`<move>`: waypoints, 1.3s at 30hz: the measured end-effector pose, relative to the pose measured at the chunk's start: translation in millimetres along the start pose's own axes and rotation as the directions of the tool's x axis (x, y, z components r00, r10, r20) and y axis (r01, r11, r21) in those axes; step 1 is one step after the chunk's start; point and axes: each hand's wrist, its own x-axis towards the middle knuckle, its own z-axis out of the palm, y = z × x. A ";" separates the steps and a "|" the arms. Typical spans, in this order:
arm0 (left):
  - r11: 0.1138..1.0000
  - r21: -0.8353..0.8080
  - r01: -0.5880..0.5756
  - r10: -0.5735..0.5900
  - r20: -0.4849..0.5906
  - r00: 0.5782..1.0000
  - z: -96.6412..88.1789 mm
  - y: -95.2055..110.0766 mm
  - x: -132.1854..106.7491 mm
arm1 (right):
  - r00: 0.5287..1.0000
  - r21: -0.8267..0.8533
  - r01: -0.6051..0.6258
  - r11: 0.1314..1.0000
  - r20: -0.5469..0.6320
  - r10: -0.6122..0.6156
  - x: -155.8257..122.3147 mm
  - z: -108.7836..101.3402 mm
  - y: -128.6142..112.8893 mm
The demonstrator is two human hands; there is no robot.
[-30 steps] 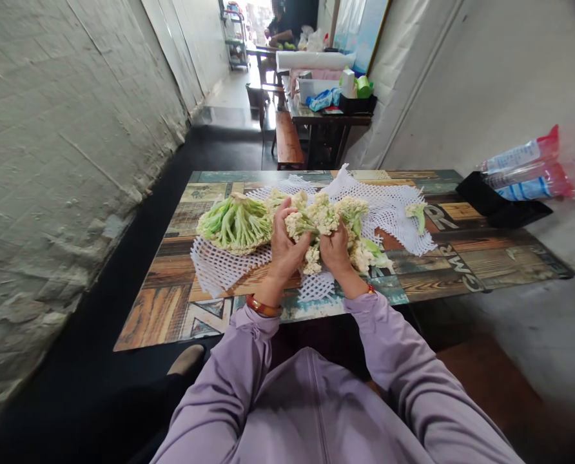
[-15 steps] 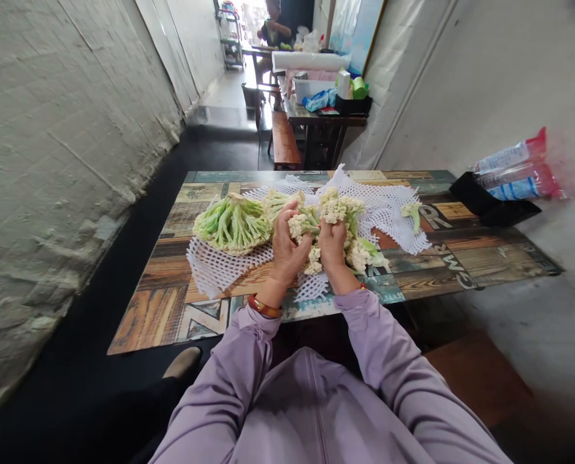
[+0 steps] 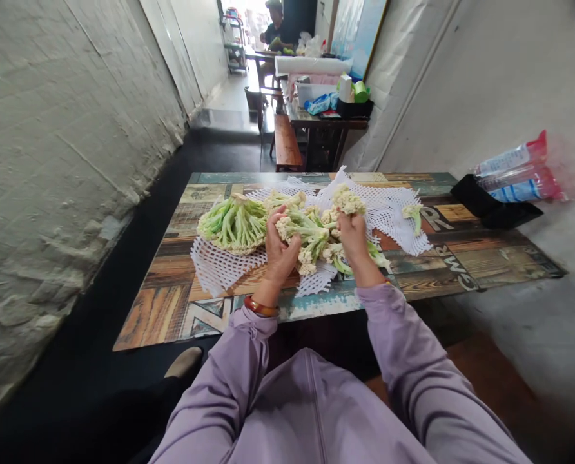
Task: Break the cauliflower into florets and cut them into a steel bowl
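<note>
The work on the cauliflower is judged to be partly complete, with the greater share apparently outstanding. On the worktop (image 3: 147, 303), a large cauliflower section (image 3: 234, 224) is found at the left, resting on white foam netting (image 3: 220, 267) with its stem side uppermost and its florets fanned outward; it is untouched by either hand, and its bulk has not been divided. At the centre, a branched cauliflower piece (image 3: 312, 233) is grasped in the curled fingers of the left hand (image 3: 280, 254), its pale stalks being exposed toward the right. A floret (image 3: 349, 201) is gripped by the stalk in the closed fingers of the right hand (image 3: 356, 240), its head projecting above them; whether it is wholly free of the pieces below cannot be determined, as the join is covered by the hand. Further loose pieces (image 3: 338, 254) are noted between and beneath the hands, overlapping one another, so that no reliable count can be given. One small floret (image 3: 416, 216) is observed lying well apart at the right, by the edge of the spread netting, and is taken as a finished portion. Division of the large section and of the branched piece is assessed as remaining.
</note>
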 end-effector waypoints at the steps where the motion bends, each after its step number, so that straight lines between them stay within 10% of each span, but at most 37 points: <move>1: 0.999 -0.022 0.029 -0.029 -0.010 1.000 -2.0 -2.8 -0.2 | 0.998 -0.176 0.057 0.983 -0.029 -0.063 1.9 -13.7 1.5; 8: 0.996 -0.070 0.059 -0.061 -0.028 0.998 -7.0 -10.9 -1.8 | 0.973 -0.720 0.220 0.658 0.117 -0.197 5.8 -76.4 2.5; 19: 0.984 -0.146 0.102 -0.114 -0.071 0.991 -9.6 -4.0 -1.5 | 0.806 -0.740 0.590 0.322 0.524 -0.274 -68.9 -43.8 -6.8; 34: 0.972 -0.158 0.172 -0.167 0.046 0.985 -3.7 -10.0 -1.9 | 0.917 -0.847 0.399 0.351 0.367 -0.157 5.5 -114.7 21.3; 39: 0.946 -0.219 0.238 -0.248 -0.017 0.969 -10.4 -7.4 -5.2 | 0.920 -0.665 0.388 0.638 0.239 -0.309 -18.6 -85.9 -13.2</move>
